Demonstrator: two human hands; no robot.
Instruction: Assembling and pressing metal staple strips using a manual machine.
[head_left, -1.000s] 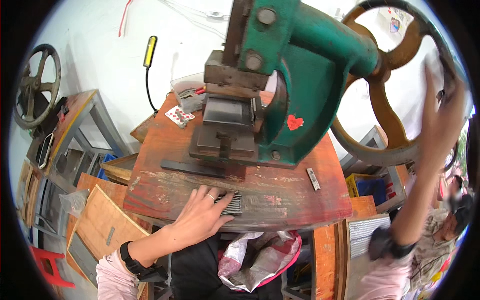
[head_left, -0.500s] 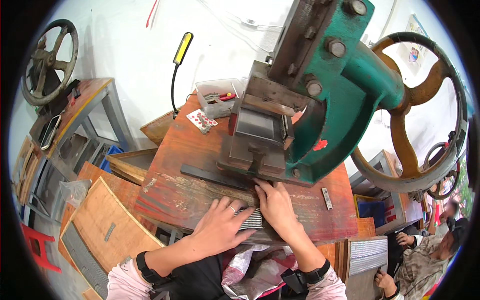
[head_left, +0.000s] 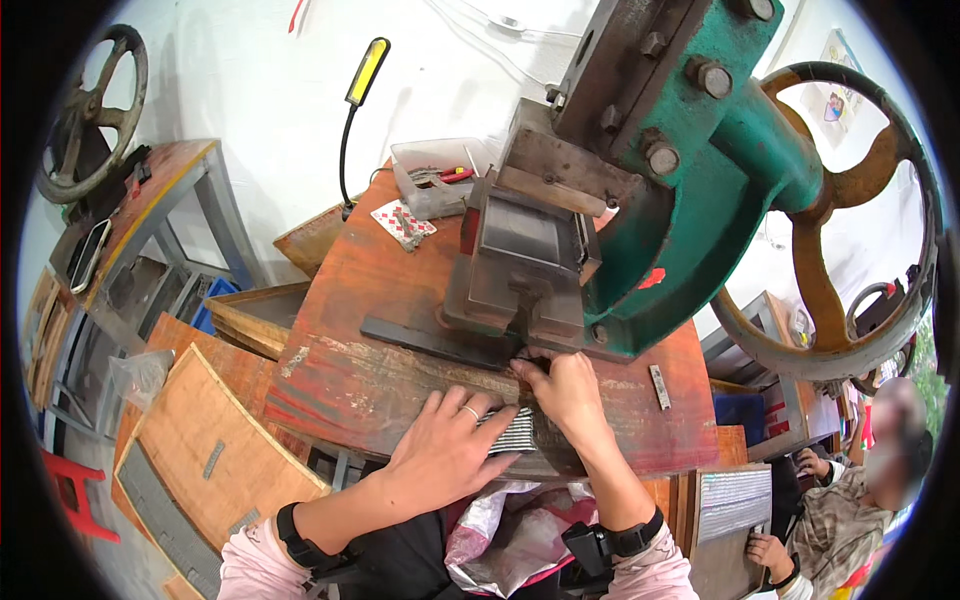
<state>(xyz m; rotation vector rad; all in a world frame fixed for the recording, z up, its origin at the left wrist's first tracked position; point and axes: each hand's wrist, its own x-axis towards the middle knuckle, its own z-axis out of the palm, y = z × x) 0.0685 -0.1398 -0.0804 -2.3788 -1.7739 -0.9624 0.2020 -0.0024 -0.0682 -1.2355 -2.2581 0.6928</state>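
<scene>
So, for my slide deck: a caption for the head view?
Left hand rests on stacked metal strips; right hand reaches under green press.

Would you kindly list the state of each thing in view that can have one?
Left hand: open, palm down on the stack of metal strips.
Right hand: fingertips pinched at the die block base.
Green press: upright on the workbench.
Clear plastic box: lid off, holding small tools.
Yellow gooseneck lamp: whether lit, cannot tell.
</scene>
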